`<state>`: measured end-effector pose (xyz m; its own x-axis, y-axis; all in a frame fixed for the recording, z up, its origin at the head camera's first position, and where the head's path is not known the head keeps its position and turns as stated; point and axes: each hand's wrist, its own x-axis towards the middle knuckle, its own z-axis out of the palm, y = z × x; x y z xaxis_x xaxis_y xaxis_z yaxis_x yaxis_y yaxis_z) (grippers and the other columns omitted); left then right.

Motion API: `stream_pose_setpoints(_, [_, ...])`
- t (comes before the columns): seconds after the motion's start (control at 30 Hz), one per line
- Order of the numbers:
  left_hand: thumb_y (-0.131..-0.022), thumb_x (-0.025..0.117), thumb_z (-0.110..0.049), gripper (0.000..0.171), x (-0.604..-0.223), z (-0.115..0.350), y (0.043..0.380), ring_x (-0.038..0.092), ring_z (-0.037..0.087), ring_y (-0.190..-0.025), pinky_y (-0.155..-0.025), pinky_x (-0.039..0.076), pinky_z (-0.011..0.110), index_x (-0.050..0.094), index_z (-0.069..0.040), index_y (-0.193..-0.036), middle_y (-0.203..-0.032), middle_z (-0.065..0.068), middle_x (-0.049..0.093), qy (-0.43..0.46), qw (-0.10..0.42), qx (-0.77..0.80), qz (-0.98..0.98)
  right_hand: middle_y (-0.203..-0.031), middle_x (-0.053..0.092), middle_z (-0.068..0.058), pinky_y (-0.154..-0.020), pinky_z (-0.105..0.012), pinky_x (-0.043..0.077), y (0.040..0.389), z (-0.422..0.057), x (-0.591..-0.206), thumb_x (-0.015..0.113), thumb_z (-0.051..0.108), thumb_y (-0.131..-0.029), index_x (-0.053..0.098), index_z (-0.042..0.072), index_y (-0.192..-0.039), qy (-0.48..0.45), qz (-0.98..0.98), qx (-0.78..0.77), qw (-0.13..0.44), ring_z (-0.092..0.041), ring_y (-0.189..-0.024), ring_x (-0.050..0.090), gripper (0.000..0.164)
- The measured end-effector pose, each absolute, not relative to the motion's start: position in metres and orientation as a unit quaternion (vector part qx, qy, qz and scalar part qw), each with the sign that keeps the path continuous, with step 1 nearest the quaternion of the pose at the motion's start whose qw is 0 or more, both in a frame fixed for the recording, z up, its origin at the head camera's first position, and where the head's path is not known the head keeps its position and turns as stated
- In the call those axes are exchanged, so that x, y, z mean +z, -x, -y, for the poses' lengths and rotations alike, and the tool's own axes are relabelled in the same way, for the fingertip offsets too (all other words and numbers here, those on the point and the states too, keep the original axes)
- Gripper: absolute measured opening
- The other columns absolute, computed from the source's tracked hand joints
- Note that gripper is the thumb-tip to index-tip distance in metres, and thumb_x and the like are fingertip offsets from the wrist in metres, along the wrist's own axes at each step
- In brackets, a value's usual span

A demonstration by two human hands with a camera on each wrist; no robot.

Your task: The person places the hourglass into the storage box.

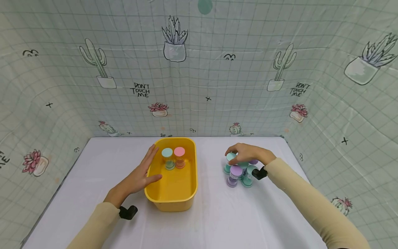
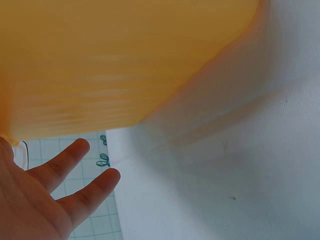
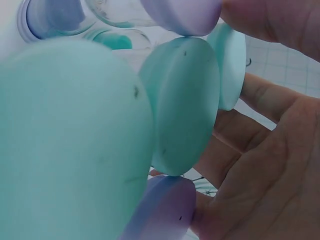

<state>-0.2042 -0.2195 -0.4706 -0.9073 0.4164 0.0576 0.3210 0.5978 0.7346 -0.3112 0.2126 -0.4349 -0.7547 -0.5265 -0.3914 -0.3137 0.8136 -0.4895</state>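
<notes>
My right hand pinches a small clear container by its round mint cap, thumb on one side and fingers on the other. Around it stand more of these waisted containers, including one with a purple cap and another with a mint cap. In the right wrist view, a mint cap stands close beside the palm. My left hand, fingers extended, rests at the left rim of a yellow bin. Inside the bin stand a mint-capped container and a pink-capped one.
The white table carries the bin left of centre and the container cluster on the right. A patterned cloth with grid lines and cactus drawings rises behind the table and along both sides.
</notes>
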Motion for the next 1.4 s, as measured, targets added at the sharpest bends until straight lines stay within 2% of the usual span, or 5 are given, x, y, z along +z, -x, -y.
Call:
stream_pose_setpoints(0.3, [-0.097,0.064,-0.047,0.098,-0.469,0.218,0.205,0.005,0.047,-0.158,-0.119,0.016,0.073,0.004,-0.016,-0.167,-0.174,0.012,-0.009,-0.207,0.061,0.394,-0.893,-0.127,0.068,-0.009,-0.099,-0.045,0.053,0.311,-0.212,-0.433,0.072,0.033,-0.089,0.068,0.008,-0.132,0.240,-0.914,-0.199,0.260,-0.022,-0.109,0.061,0.050])
stream_pose_setpoints(0.67, [-0.097,0.065,-0.045,0.097,-0.469,0.218,0.204,0.005,0.047,-0.158,-0.119,0.016,0.074,0.005,-0.014,-0.167,-0.174,0.013,-0.008,-0.208,0.057,0.395,-0.893,-0.125,0.069,-0.008,-0.096,-0.041,0.054,0.312,-0.204,-0.430,0.073,0.031,-0.087,0.068,0.009,-0.131,0.238,-0.913,-0.193,0.269,-0.022,-0.107,0.062,0.049])
stream_pose_setpoints(1.0, [-0.097,0.065,-0.044,0.096,-0.467,0.219,0.203,0.004,0.047,-0.158,-0.119,0.015,0.074,0.006,-0.016,-0.167,-0.174,0.012,-0.008,-0.205,0.058,0.391,-0.895,-0.100,0.075,0.000,-0.087,-0.036,0.055,0.317,-0.193,-0.415,0.073,0.027,-0.089,0.068,0.012,-0.128,0.242,-0.906,-0.223,0.265,-0.017,-0.093,0.066,0.042])
stream_pose_setpoints(1.23, [-0.100,0.062,-0.043,0.087,-0.467,0.222,0.204,0.008,0.050,-0.157,-0.114,0.026,0.076,0.013,-0.018,-0.167,-0.175,0.011,-0.005,-0.210,0.056,0.386,-0.897,-0.107,0.075,-0.007,-0.085,-0.035,0.058,0.320,-0.179,-0.388,0.070,0.028,-0.092,0.062,0.007,-0.134,0.263,-0.899,-0.246,0.250,-0.019,-0.091,0.071,0.047])
stream_pose_setpoints(1.4, [-0.101,0.061,-0.040,0.085,-0.471,0.222,0.205,0.008,0.051,-0.157,-0.108,0.034,0.077,0.012,-0.020,-0.167,-0.175,0.008,-0.009,-0.211,0.061,0.407,-0.887,-0.112,0.074,-0.009,-0.087,-0.037,0.060,0.321,-0.167,-0.365,0.069,0.029,-0.093,0.062,0.007,-0.136,0.282,-0.898,-0.259,0.218,-0.023,-0.094,0.072,0.048])
